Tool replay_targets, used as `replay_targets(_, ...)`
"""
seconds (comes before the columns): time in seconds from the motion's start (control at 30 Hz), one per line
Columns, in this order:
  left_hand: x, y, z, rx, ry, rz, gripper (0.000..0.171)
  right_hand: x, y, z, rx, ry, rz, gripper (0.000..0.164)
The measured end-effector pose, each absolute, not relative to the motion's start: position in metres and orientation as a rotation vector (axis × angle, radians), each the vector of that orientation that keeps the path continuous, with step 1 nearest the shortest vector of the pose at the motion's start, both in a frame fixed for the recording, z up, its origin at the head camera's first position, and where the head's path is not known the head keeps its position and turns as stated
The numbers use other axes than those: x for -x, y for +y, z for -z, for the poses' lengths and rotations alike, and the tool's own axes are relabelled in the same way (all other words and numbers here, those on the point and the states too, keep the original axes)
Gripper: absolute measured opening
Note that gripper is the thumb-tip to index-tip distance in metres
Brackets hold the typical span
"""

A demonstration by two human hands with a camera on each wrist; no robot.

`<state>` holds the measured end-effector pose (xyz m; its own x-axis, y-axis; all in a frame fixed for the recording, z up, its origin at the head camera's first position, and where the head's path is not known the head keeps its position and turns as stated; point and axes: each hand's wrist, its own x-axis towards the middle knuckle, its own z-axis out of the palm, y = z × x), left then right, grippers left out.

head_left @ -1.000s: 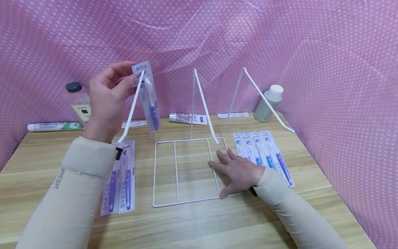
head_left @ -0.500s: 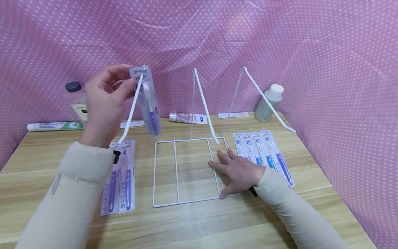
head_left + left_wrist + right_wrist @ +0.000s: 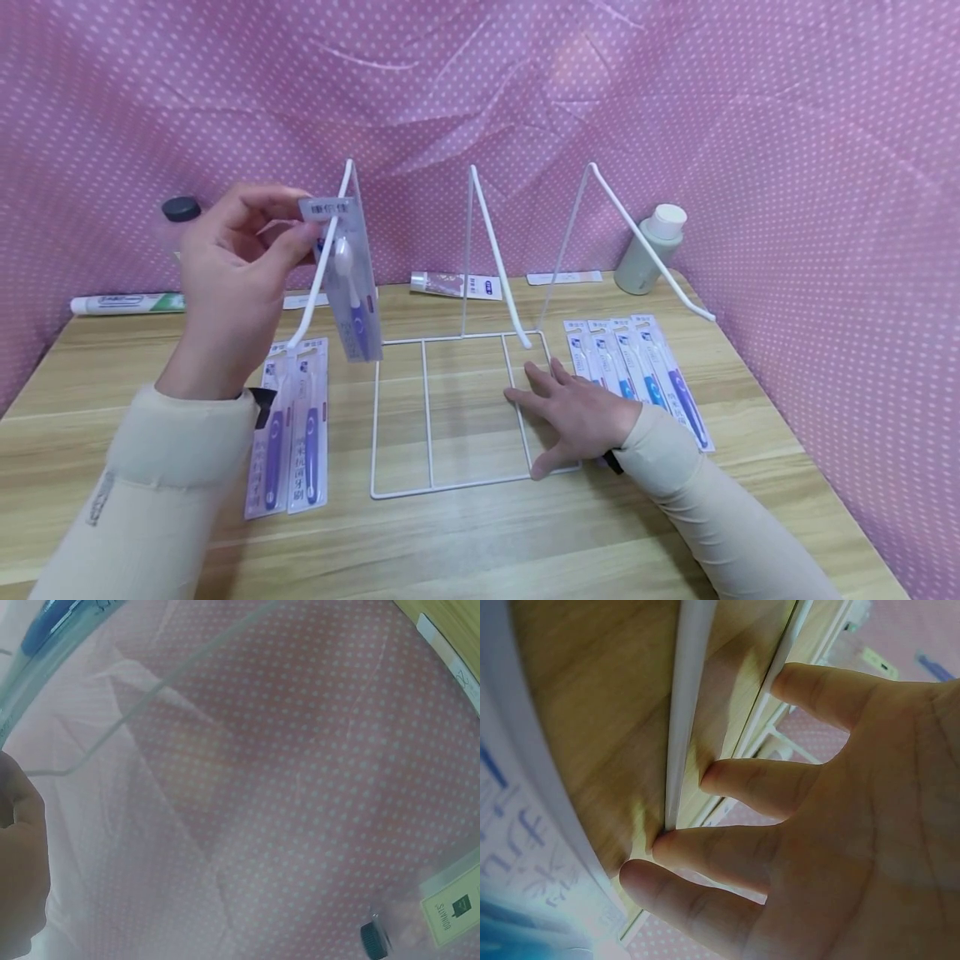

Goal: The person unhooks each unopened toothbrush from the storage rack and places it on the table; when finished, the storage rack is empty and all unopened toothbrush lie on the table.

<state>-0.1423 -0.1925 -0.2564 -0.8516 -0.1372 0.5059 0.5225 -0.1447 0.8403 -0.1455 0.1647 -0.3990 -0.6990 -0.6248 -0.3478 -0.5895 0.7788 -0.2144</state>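
Note:
My left hand (image 3: 243, 262) pinches the upper left edge of a packaged toothbrush (image 3: 358, 321) with a purple handle. The card hangs at the left prong of a white wire rack (image 3: 492, 237); the prong shows above its top edge and comes out in front just below it. In the left wrist view, part of the toothbrush pack (image 3: 64, 626) and the edge of the hand (image 3: 22, 870) show at the left. My right hand (image 3: 577, 408) rests with spread fingers on the right side of the rack's base; in the right wrist view its fingertips (image 3: 724, 778) are at the wires.
Two packaged toothbrushes (image 3: 309, 450) lie left of the rack, several more (image 3: 630, 367) at its right. Along the back are toothpaste tubes (image 3: 453, 284), a green bottle with a white cap (image 3: 645, 254) and a black-capped bottle (image 3: 180, 209). A pink dotted cloth (image 3: 480, 83) hangs behind.
My left hand has brought the toothbrush pack down and toward me along the left prong, so the prong's upper bend now shows above the card. The right hand has stayed put.

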Motion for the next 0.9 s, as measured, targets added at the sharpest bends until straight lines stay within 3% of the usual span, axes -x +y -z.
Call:
replay_targets(0.47,0.103,-0.203,0.256,0.564,-1.726,2.053,0.026,0.146,0.165,0.4,0.914,2.57,0.118,0.11)
replay_targets(0.7,0.096,-0.214,0.261,0.83,-1.65,2.13,0.03,0.146,0.164,0.4,0.919,2.566,0.126,0.11)
replay_targets(0.9,0.09,-0.22,0.264,0.91,-1.646,2.136,0.032,0.145,0.164,0.4,0.916,2.566,0.127,0.109)
